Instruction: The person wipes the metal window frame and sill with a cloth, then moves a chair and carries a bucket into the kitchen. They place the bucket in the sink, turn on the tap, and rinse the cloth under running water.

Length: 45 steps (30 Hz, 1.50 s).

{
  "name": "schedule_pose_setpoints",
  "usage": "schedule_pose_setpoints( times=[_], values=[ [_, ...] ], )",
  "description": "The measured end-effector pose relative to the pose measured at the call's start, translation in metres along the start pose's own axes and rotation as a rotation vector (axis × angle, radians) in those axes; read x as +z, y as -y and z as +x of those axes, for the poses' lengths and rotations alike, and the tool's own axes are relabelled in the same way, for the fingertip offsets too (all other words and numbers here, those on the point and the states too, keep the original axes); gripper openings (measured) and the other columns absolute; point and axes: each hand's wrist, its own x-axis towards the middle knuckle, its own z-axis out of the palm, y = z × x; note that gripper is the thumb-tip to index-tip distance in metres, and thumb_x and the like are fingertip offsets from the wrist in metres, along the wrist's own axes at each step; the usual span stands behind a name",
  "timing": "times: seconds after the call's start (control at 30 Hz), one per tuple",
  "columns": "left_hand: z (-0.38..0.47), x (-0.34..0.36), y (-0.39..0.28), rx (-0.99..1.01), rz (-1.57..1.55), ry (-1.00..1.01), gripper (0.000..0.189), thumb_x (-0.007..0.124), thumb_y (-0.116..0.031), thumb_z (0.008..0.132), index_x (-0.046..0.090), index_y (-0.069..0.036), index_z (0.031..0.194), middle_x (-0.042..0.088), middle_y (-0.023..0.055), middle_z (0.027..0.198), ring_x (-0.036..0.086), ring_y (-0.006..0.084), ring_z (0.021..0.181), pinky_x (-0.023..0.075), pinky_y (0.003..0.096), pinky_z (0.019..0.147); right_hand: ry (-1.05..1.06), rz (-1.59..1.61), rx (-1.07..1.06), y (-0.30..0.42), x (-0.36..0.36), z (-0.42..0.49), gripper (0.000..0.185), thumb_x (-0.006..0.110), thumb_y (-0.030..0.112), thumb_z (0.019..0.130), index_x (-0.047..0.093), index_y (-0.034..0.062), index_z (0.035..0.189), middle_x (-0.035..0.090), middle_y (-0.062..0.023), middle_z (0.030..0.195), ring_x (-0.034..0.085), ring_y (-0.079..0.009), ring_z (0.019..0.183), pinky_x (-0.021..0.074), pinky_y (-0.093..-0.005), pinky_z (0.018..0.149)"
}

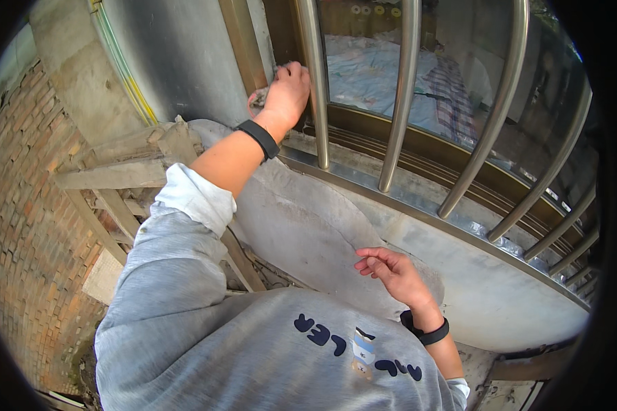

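Note:
My left hand (pixel 288 95) reaches up to the left end of the window bars, gripping a crumpled cloth (pixel 258 98) that is mostly hidden behind the fingers and wrist. It is at the brown metal frame post (pixel 244 49), just left of the first steel bar (pixel 316 92). My right hand (pixel 393 275) hovers lower down, in front of the grey wall below the sill, with loosely bent fingers and nothing visible in them. Each wrist wears a black band.
Curved steel bars (pixel 403 97) guard a sliding window, whose glass shows a bed (pixel 375 77) inside. A metal rail (pixel 360 187) runs along their foot. To the left stand a wooden frame (pixel 115 174) and a brick surface (pixel 25 221); yellow and green piping (pixel 125 67) runs along the wall.

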Motion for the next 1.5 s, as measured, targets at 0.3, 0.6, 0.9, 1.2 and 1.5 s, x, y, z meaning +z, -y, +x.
schedule_pose_setpoints(
  times=[0.3,0.6,0.9,1.2,1.5],
  values=[
    [-0.039,0.010,-0.047,-0.033,-0.380,0.264,0.028,0.054,-0.011,0.074,0.056,-0.004,0.101,0.047,0.0148,0.101,0.052,0.0295,0.088,0.0486,0.0312,0.069,-0.048,0.029,0.024,-0.002,-0.006,-0.012,0.025,0.044,0.009,0.089,0.055,0.0007,0.110,0.062,-0.0065,0.089,0.056,-0.0113,0.081,0.0451,-0.0246,0.075],
    [-0.019,-0.009,-0.026,-0.035,-0.719,0.759,0.040,0.053,-0.002,0.072,0.056,-0.013,0.110,0.039,0.0196,0.122,0.052,0.0347,0.102,0.0475,0.0388,0.081,-0.064,0.029,-0.001,-0.002,-0.005,-0.030,0.025,0.044,0.010,0.089,0.055,0.0021,0.111,0.062,-0.0054,0.090,0.056,-0.0104,0.080,0.0442,-0.0240,0.074],
    [-0.027,-0.004,-0.032,-0.039,-0.799,0.697,0.034,0.052,-0.008,0.074,0.059,-0.011,0.107,0.052,0.0190,0.111,0.056,0.0328,0.097,0.0475,0.0371,0.080,-0.085,0.039,0.025,-0.010,-0.007,-0.041,0.025,0.045,0.012,0.089,0.055,0.0039,0.111,0.063,-0.0053,0.092,0.058,-0.0114,0.083,0.0433,-0.0237,0.074],
    [-0.028,0.011,-0.038,0.145,-1.025,0.619,0.022,0.052,-0.013,0.077,0.064,-0.006,0.094,0.062,0.0157,0.097,0.059,0.0312,0.090,0.0477,0.0366,0.074,-0.103,0.093,0.062,-0.027,-0.014,-0.038,0.025,0.044,0.012,0.090,0.055,0.0041,0.110,0.063,-0.0052,0.092,0.058,-0.0115,0.082,0.0434,-0.0238,0.073],
    [-0.020,-0.009,-0.020,-0.015,-0.995,0.485,0.029,0.050,-0.034,0.085,0.064,-0.011,0.094,0.063,0.0111,0.089,0.057,0.0304,0.086,0.0476,0.0351,0.072,-0.072,0.094,0.058,-0.036,-0.015,-0.020,0.025,0.044,0.014,0.090,0.055,0.0039,0.111,0.063,-0.0037,0.090,0.056,-0.0099,0.080,0.0433,-0.0233,0.072]
  ],
)
